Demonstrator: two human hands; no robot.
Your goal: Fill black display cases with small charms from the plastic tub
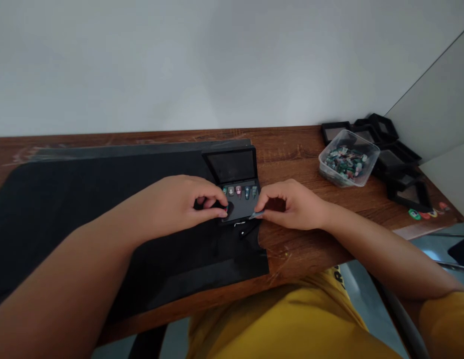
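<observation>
An open black case (237, 214) with a raised clear-windowed lid (232, 166) stands on a black mat. Several decorated false nails (238, 191) lie in a row along the back of its grey inside. My left hand (194, 202) is at the case's left side, thumb and fingertips pinched on something small that I cannot make out. My right hand (286, 203) pinches a small bluish-grey nail (256, 214) over the case's front right corner. A small black piece with a white mark (248, 231) lies on the mat just in front of the case.
A clear plastic tub (338, 178) full of nails stands on the wooden table (302, 244) at the right. Several black cases (398, 155) are piled behind and beside it. Small colourful pieces (414, 214) lie near the right edge. The black mat (85, 184) spreads left.
</observation>
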